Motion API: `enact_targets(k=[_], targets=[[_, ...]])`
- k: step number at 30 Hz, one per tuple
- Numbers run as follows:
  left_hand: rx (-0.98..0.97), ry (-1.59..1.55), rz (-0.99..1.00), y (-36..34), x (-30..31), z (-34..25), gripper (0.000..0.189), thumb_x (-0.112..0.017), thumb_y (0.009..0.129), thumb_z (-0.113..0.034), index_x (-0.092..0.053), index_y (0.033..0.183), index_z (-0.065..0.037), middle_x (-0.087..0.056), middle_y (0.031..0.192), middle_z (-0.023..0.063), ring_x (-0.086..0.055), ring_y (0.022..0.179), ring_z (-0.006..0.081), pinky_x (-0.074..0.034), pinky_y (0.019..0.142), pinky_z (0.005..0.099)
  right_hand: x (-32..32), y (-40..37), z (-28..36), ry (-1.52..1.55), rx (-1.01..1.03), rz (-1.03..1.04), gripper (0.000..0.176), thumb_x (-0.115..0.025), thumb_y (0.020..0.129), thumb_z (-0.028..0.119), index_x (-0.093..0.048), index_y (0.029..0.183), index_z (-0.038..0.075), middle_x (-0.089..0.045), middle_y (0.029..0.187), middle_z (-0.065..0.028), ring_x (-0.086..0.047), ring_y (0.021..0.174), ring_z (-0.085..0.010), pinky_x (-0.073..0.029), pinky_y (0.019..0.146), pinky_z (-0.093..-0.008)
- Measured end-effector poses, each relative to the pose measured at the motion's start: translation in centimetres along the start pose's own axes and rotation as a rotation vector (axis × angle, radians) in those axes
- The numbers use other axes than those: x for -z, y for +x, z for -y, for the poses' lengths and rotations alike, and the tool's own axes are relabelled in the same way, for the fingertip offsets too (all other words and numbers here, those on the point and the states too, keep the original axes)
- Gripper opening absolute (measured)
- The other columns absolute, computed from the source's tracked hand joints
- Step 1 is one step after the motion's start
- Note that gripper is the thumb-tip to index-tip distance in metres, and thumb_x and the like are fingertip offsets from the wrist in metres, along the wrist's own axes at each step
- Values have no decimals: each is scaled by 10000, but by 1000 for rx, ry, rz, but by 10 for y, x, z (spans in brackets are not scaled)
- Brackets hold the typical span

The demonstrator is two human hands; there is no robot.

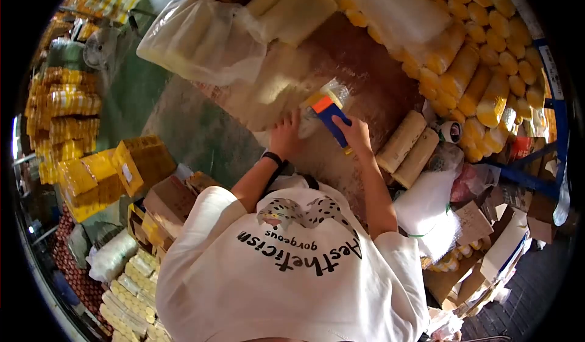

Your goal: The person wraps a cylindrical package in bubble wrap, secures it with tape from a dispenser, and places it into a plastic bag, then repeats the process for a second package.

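Observation:
My right hand (354,136) grips a blue tape dispenser (333,124) with an orange part at its far end. That end rests against a small parcel in clear, shiny wrap (336,90), partly hidden behind the dispenser. To the left, my left hand (286,136) lies palm down with its fingers stretched forward, just short of the parcel on the worn tabletop (244,107). A dark band circles my left wrist.
A big clear plastic bag (201,40) lies at the far left of the table. Stacked yellow rolls (475,80) fill the far right. Two tan rolls (407,141) sit by my right forearm. Yellow-taped boxes (116,171) and cartons stand at my left.

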State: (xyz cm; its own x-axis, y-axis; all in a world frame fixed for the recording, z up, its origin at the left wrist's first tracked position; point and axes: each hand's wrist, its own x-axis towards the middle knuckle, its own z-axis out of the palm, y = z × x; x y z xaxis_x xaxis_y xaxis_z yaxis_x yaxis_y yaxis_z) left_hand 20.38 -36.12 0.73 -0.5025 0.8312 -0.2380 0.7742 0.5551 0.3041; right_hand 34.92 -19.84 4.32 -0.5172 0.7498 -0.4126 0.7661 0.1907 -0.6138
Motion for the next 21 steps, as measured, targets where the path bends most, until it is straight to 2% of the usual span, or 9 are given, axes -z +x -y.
enact_targets(k=[2,4,5,8,9,12,13,16,21], targets=[[13,-8,54,10,0,7,1003,-746,658,-355,-187,1451,-100,-405,1341,215,-468,1149,396,-431,893,497,7,-18,-16,-116,42,-60,651,-599,810,610,-576,742,-38,-550,595,-140,-562,540,-252,-473,554,-403],[17,-3,137,19,-16,20,1039,-740,688,-397,-120,1479,-132,-360,1383,238,-446,1171,414,-410,930,519,8,-36,-58,25,-87,39,715,-567,808,649,-596,810,-65,-582,660,-170,-573,595,-288,-470,610,-410],[-33,-39,82,15,-3,17,1029,-751,684,-369,-143,1474,-114,-405,1338,262,-484,1122,427,-453,881,508,0,-44,-80,-63,-12,-94,738,-541,811,671,-581,766,-65,-540,607,-155,-526,552,-266,-423,563,-411],[-116,-122,123,21,-1,28,1038,-760,674,-379,-161,1465,-75,-430,1318,275,-490,1127,423,-474,854,491,3,-52,-71,19,-99,36,741,-539,815,668,-566,701,-64,-500,561,-145,-507,535,-245,-383,521,-405],[-71,-176,260,28,4,31,1048,-770,661,-419,-194,1445,-30,-443,1314,269,-478,1158,402,-449,908,466,-12,-41,-76,-64,-93,-35,707,-570,816,635,-548,642,-50,-479,531,-132,-505,526,-237,-381,507,-398],[-313,-378,18,56,-25,73,1040,-773,613,-474,-275,1412,-33,-528,1196,250,-517,1072,443,-417,945,463,-36,-11,-61,-4,-107,-87,690,-607,791,615,-605,712,-70,-585,635,-179,-602,631,-296,-456,615,-420],[-230,-448,217,64,-2,75,1020,-769,617,-487,-304,1402,-29,-465,1292,225,-473,1144,420,-401,962,477,-34,-5,-47,0,-111,-80,692,-615,785,613,-616,727,-76,-608,662,-192,-623,657,-311,-472,639,-426],[-200,20,-8,59,54,64,972,-756,638,-469,-326,1399,-44,-369,1394,184,-404,1230,375,-368,986,503,-9,8,-5,-39,-132,9,723,-614,776,630,-615,726,-92,-622,691,-217,-634,668,-326,-476,640,-432],[-134,234,-248,49,12,50,970,-743,652,-427,-274,1436,-103,-388,1366,159,-401,1226,356,-353,977,530,-18,49,40,-23,-75,43,754,-585,769,665,-615,696,-85,-616,664,-226,-638,631,-317,-476,606,-403]])
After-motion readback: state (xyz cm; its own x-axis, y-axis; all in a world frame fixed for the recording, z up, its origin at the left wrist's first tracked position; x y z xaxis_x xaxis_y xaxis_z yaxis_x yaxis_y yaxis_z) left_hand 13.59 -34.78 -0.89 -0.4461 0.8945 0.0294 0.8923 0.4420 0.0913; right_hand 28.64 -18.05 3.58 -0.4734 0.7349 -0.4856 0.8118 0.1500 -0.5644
